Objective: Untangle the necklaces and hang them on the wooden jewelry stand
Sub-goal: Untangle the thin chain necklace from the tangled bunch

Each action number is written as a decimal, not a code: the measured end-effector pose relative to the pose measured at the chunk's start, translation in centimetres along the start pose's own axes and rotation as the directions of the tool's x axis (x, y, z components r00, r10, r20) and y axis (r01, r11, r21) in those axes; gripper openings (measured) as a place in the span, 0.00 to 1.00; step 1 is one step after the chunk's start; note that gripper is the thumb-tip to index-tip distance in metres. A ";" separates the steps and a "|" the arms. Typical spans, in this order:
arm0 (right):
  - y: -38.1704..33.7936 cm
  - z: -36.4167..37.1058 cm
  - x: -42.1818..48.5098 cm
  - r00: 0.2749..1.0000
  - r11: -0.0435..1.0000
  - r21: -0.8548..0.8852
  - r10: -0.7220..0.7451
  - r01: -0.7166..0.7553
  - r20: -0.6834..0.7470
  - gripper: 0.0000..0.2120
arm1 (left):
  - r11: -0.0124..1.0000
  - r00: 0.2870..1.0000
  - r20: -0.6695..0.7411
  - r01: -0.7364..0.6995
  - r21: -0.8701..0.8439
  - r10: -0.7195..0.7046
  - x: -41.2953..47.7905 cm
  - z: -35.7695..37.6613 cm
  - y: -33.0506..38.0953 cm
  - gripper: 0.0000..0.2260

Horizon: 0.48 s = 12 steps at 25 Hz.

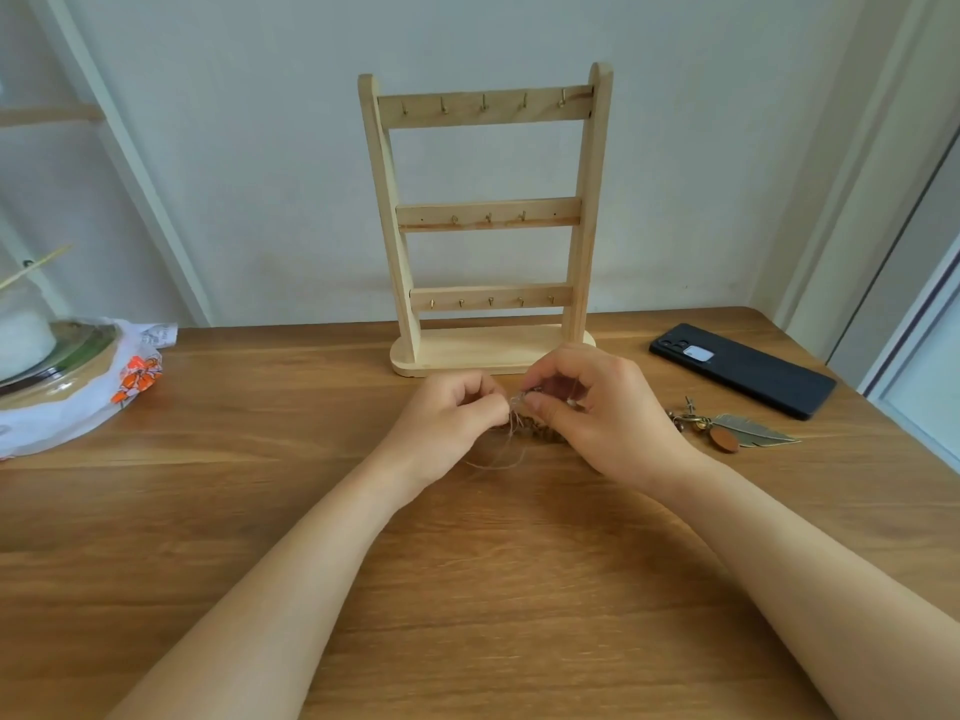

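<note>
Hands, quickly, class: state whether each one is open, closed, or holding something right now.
Left hand: closed, pinching the tangled necklaces.
Right hand: closed, pinching the same necklaces.

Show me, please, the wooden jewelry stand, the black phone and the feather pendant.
wooden jewelry stand (467,213), head view, on its middle crossbar.
black phone (748,372), head view, middle of its back.
feather pendant (753,432), head view, middle of the metal feather.

Both hands, left (451,414) and right (597,407), pinch tangled necklaces (519,428) on the counter (467,563). The stand (485,220) is just behind, hooks bare.
</note>
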State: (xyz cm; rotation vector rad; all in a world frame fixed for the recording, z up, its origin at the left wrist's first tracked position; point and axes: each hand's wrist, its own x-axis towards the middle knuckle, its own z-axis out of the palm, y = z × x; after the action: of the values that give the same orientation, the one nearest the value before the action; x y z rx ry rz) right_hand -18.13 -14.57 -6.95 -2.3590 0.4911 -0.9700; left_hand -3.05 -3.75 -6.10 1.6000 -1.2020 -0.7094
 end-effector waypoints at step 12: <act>2.1 -0.7 0.4 0.975 0.975 -0.065 0.207 -0.212 -0.075 0.05 | 0.381 0.941 -0.188 -0.070 -0.922 -0.281 0.6 -4.7 -0.3 0.05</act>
State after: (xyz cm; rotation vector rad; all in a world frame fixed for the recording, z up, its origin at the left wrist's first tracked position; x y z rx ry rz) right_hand -18.62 -16.65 -7.63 -2.2864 0.7970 -0.9496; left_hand 1.39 -2.63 -4.66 0.7360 -0.2595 -0.9322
